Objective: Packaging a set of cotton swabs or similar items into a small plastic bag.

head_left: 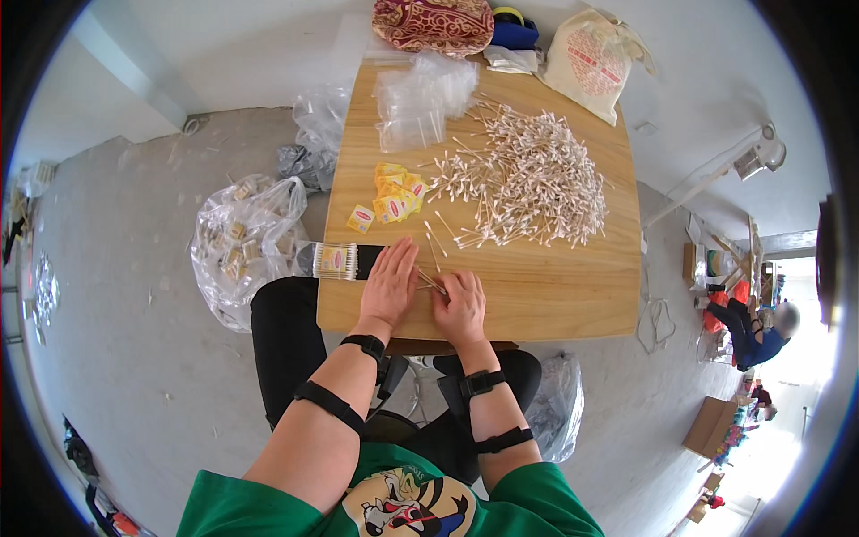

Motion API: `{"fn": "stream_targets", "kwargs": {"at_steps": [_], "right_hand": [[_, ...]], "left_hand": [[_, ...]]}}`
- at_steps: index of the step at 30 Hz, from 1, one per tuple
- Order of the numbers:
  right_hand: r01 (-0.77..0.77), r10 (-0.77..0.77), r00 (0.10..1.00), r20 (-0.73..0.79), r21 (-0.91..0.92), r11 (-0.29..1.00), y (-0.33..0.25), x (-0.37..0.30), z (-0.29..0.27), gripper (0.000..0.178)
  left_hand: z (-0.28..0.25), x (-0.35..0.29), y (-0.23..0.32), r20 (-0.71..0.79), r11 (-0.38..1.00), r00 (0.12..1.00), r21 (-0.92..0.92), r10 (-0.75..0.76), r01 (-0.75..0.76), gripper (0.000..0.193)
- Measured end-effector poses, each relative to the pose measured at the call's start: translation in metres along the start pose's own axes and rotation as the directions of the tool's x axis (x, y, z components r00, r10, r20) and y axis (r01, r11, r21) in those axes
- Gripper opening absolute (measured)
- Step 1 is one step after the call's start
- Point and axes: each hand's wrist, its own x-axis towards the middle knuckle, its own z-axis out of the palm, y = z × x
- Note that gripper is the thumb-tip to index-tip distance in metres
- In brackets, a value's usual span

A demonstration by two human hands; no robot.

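Note:
My left hand [390, 285] lies flat, palm down, on the wooden table [555, 295], fingers pressed over a small bunch of cotton swabs [430, 281]. My right hand [461, 307] rests beside it, fingers curled on the other end of the same bunch. A large loose heap of cotton swabs [528, 174] spreads over the middle of the table. Small yellow label cards [394, 197] lie left of the heap. A filled clear packet of swabs [335, 260] sits at the table's left edge, close to my left hand.
A stack of clear plastic bags [420, 98] lies at the table's far end, with a red patterned pouch [432, 22] and a cream tote bag [591, 58] behind. A plastic sack of packets [242, 242] stands on the floor to the left. Another person [756, 331] sits far right.

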Motion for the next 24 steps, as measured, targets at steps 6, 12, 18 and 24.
{"fn": "stream_targets", "kwargs": {"at_steps": [6, 12, 18, 24], "right_hand": [[0.068, -0.071, 0.995, 0.074, 0.045, 0.997, -0.007, 0.009, 0.001, 0.021], [0.084, -0.084, 0.996, -0.001, 0.028, 0.996, 0.010, 0.007, 0.002, 0.021], [-0.026, 0.033, 0.999, -0.043, 0.163, 0.986, 0.011, 0.011, -0.007, 0.023], [-0.015, 0.019, 0.999, -0.033, 0.112, 0.994, 0.023, 0.004, -0.012, 0.020]], "left_hand": [[0.000, -0.001, -0.003, 0.018, 1.000, 1.000, 0.015, -0.016, 0.016, 0.041], [0.002, 0.000, -0.001, 0.033, 1.000, 0.999, 0.026, -0.009, 0.008, 0.042], [-0.002, 0.001, 0.000, 0.067, 0.998, 0.997, 0.054, -0.036, 0.032, 0.044], [-0.002, 0.001, 0.004, 0.080, 0.989, 0.997, 0.147, -0.018, 0.006, 0.048]]}}
